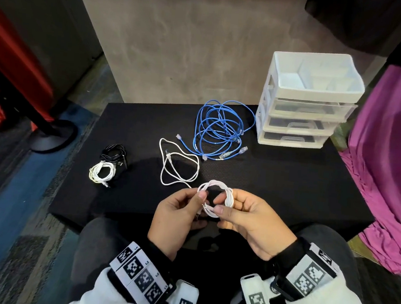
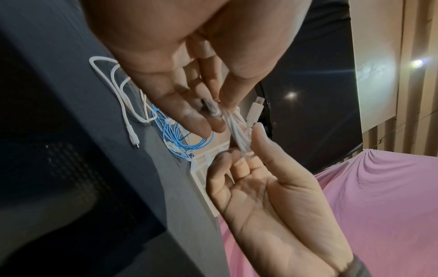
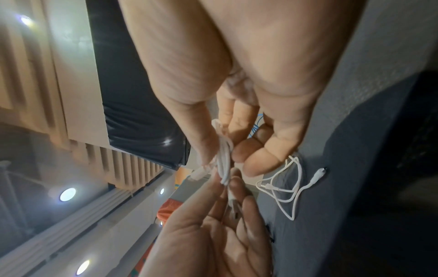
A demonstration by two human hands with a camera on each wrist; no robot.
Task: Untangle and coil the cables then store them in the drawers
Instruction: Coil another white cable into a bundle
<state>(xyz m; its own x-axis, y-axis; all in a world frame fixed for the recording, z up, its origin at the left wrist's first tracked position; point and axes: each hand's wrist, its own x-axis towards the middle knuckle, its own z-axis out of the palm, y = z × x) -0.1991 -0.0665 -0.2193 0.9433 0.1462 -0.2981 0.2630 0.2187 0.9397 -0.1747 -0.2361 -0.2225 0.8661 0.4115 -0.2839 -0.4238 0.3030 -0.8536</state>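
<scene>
Here, both hands (image 1: 215,216) pinching one white cable coil (image 1: 215,196), its near plug hidden behind fingers.

Black mat (image 1: 276,182) with blue cables (image 1: 221,129), loose white cable (image 1: 178,167), coiled bundles (image 1: 107,165), drawer unit (image 1: 305,107).

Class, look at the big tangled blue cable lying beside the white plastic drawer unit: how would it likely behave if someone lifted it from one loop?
The tangled blue cable would probably sag and trail, since its thin loops sprawl loosely on the black mat. It is likely light. Its clear end plugs may snag on crossing strands.
</scene>
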